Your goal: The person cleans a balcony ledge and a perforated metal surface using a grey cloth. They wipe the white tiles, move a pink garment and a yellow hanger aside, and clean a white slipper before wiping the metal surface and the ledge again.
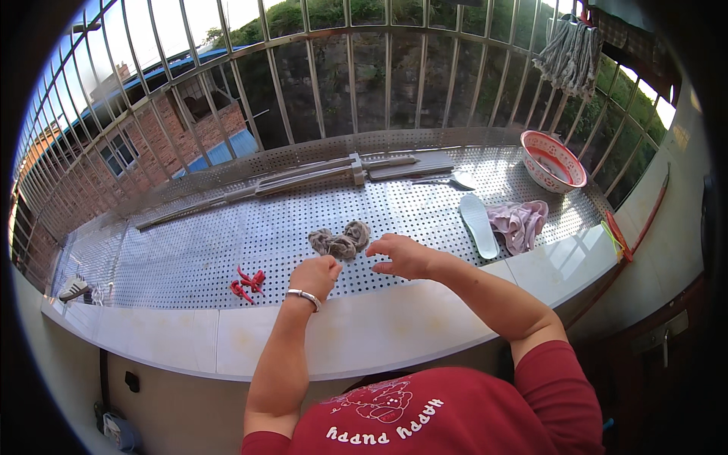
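Over the near part of a perforated metal panel [187,273] are both my hands. My left hand [314,277], with a silver bangle at the wrist, has its fingers curled in; whether something thin is pinched in them cannot be made out. My right hand [401,257] has its thumb and fingers apart, holding nothing visible. Just beyond my hands lie several grey-brown bundles [343,247] of yarn-like material, close together. Some small red objects, possibly dried chili peppers [250,283], lie to the left of my left hand.
A white insole [479,226] lies beside a crumpled pink cloth [520,223]. Behind are a long metal pole [239,193], a spoon-like utensil [462,180] and a red-and-white basin [554,162]. A mop head [569,57] hangs at the metal bars. A tiled ledge [364,330] runs along the near side.
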{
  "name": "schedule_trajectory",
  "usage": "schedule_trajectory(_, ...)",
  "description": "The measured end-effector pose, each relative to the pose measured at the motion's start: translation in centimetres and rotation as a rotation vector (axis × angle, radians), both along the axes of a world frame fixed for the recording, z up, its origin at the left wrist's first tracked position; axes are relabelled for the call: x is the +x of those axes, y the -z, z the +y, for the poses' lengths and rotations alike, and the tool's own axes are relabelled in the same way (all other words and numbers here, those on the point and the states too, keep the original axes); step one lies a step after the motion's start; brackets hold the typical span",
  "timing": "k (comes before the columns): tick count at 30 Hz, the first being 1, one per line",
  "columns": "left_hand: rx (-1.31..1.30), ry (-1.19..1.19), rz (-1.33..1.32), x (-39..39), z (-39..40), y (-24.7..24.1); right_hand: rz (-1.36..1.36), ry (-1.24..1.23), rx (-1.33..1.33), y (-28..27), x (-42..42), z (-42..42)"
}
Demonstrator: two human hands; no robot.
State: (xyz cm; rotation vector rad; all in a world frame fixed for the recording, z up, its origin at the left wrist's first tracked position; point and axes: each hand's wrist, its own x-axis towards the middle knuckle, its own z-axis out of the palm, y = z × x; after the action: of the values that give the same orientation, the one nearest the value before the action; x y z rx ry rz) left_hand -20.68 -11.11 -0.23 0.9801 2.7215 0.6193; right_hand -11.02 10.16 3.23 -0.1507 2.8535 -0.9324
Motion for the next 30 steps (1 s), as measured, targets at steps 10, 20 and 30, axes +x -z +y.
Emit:
schedule_trajectory(10,0.134,-0.134,0.144,0.1,-0.7,1.0,-0.052,-0.01,0.27,11.7,-14.7,-0.7)
schedule_trajectory(20,0.206,-0.298,0.069,-0.9,-1.5,1.4,-0.048,-0.594,0.175,12.5,-8.3,5.5)
schedule_trajectory(30,-0.115,-0.122,0.001,-0.1,-0.6,1.4,0.244,-0.568,0.167,16.0,-11.1,-1.5)
